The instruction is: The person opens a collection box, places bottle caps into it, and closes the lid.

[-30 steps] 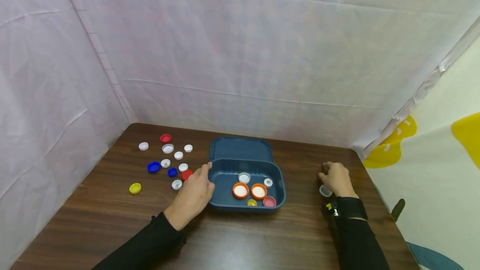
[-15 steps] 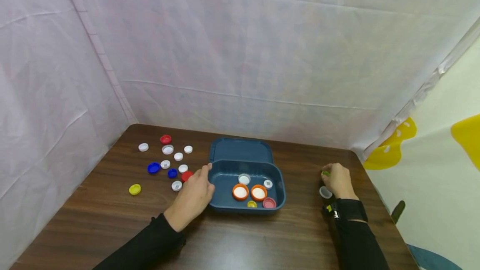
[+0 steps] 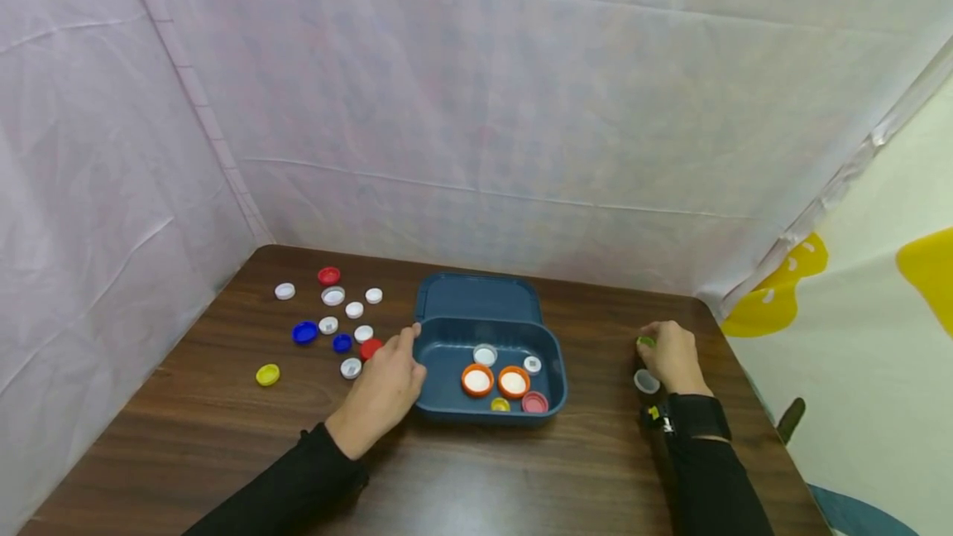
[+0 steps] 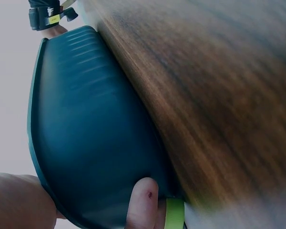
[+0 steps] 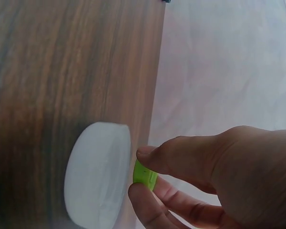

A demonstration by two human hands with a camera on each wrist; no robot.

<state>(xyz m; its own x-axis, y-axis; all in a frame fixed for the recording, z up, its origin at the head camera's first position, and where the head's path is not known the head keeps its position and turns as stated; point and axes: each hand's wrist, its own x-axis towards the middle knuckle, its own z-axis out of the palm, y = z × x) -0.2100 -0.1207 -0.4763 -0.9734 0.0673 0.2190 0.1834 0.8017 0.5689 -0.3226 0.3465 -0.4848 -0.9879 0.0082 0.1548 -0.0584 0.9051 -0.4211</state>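
My left hand (image 3: 387, 387) is at the left end of a blue plastic box (image 3: 487, 415), gripping its wall. In the left wrist view, one fingertip (image 4: 144, 200) presses the outer wall, and a ridged lime-green piece (image 4: 174, 213) shows beside it; the rest of that piece is hidden. Inside the box lie several bottle caps, including two orange-rimmed ones (image 3: 477, 380), a pink cap (image 3: 534, 402) and a yellow one (image 3: 500, 405). At the table's right, my right hand (image 3: 673, 360) pinches a green bottle cap (image 5: 145, 175) between thumb and fingers. A translucent white cap (image 5: 97, 174) lies near it.
Left of the box are several loose caps: white, red (image 3: 328, 275), blue (image 3: 304, 332) and yellow (image 3: 268, 375). Behind the box extends its open blue lid (image 3: 479, 296). White cloth walls (image 3: 484, 106) stand at the back and left of the wooden table (image 3: 476, 478).
My right hand has shifted slightly, and the green cap in its fingers now shows in the head view. The left hand and the box have stayed in place.
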